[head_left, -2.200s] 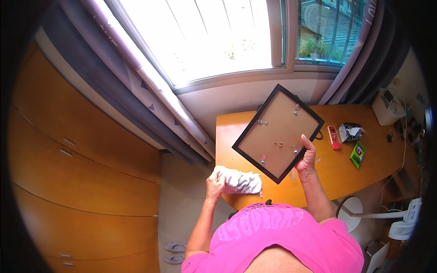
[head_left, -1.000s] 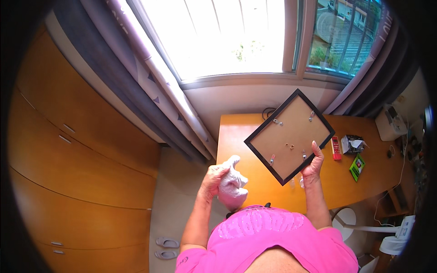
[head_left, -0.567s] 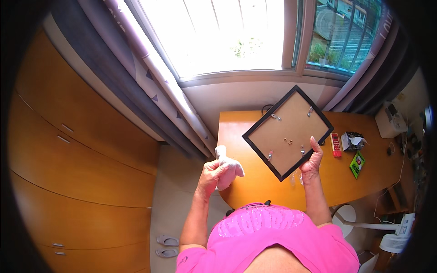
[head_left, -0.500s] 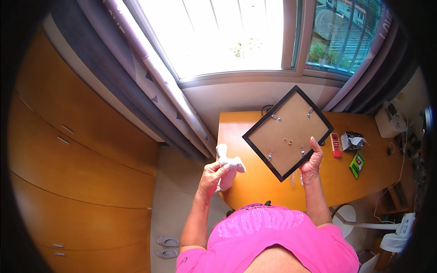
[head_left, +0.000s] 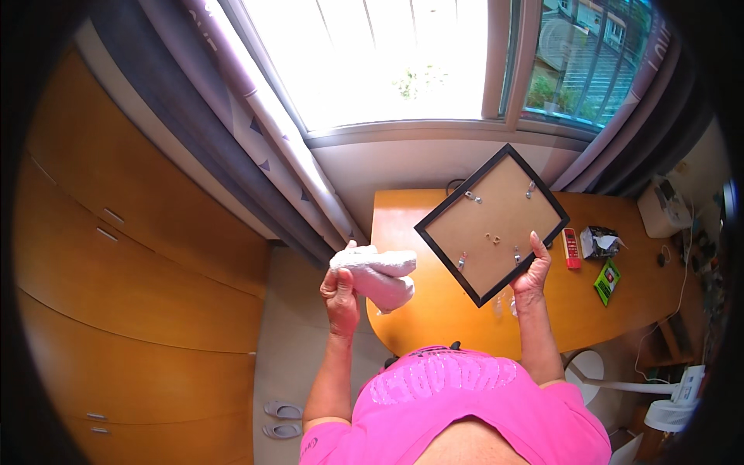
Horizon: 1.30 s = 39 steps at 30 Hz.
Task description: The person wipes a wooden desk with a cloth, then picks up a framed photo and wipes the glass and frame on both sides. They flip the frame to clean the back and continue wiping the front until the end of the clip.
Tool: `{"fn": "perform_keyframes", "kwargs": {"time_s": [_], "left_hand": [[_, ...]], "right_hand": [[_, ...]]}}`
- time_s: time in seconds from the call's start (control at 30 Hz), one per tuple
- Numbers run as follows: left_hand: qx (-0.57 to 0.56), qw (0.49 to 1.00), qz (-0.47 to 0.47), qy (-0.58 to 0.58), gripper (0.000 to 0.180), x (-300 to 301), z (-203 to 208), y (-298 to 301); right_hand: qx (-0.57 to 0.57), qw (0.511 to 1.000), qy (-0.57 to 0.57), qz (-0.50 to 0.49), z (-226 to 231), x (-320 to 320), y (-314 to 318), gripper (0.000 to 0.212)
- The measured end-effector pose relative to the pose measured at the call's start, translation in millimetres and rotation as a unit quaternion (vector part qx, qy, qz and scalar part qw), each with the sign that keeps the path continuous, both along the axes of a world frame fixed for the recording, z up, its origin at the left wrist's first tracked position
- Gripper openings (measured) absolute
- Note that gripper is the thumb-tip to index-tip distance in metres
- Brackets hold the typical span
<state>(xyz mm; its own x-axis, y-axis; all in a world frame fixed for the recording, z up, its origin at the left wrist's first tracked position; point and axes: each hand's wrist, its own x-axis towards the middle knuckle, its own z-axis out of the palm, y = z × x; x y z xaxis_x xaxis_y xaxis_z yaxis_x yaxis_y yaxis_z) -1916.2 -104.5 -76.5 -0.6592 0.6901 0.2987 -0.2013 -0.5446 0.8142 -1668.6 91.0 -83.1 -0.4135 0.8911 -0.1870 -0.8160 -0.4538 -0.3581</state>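
In my left hand [head_left: 341, 298] is a pale, whitish-pink cloth [head_left: 380, 279], bunched and folded, its loose part pointing right over the table's left edge. My right hand [head_left: 532, 267] grips a picture frame [head_left: 490, 225] by its lower right edge, thumb lying on the back. The frame has a thin black border and a brown backing board with several metal clips and a small hanger near the middle. Its back faces me, tilted like a diamond above the table. A gap separates the cloth from the frame.
Below is a wooden table [head_left: 434, 329]. At its right lie a red remote control or phone handset [head_left: 571, 248], a tissue pack [head_left: 599, 242] and a green packet [head_left: 607, 281]. A white box-shaped device [head_left: 663, 209] stands farther right. Slippers [head_left: 283, 419] rest on the floor beside wooden cabinets [head_left: 139, 310].
My left hand has shifted slightly left and up, and the cloth has turned from hanging down to stretching rightward. The frame has barely moved in my right hand.
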Motion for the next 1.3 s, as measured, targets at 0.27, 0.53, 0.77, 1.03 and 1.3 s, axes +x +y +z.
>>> {"fn": "perform_keyframes", "kwargs": {"time_s": [0.27, 0.53, 0.77, 1.03, 1.3], "left_hand": [[0.015, 0.991, -0.013, -0.135, 0.029, -2.1, -9.2, 1.0], [-0.175, 0.97, 0.025, 0.164, 0.046, 35.9, -23.8, 16.6], [-0.148, 0.849, 0.193, 0.47, 0.049, 42.9, 8.1, 41.5], [-0.258, 0.651, 0.298, 0.649, 0.041, 47.9, 14.3, 66.0], [-0.242, 0.696, 0.239, 0.632, 0.038, 68.0, 12.0, 55.8]], "right_hand": [[-0.021, 1.0, -0.009, -0.011, 1.7, -1.2, -1.2, 0.039], [-0.003, 1.0, -0.013, -0.017, 3.3, -4.2, 0.7, 0.038], [-0.008, 0.998, -0.043, -0.045, 9.9, -4.9, -4.6, 0.036], [0.042, 0.998, -0.039, -0.014, 24.3, -4.1, -14.1, 0.034], [0.059, 0.996, -0.042, -0.055, 31.3, -8.4, -20.8, 0.031]]}}
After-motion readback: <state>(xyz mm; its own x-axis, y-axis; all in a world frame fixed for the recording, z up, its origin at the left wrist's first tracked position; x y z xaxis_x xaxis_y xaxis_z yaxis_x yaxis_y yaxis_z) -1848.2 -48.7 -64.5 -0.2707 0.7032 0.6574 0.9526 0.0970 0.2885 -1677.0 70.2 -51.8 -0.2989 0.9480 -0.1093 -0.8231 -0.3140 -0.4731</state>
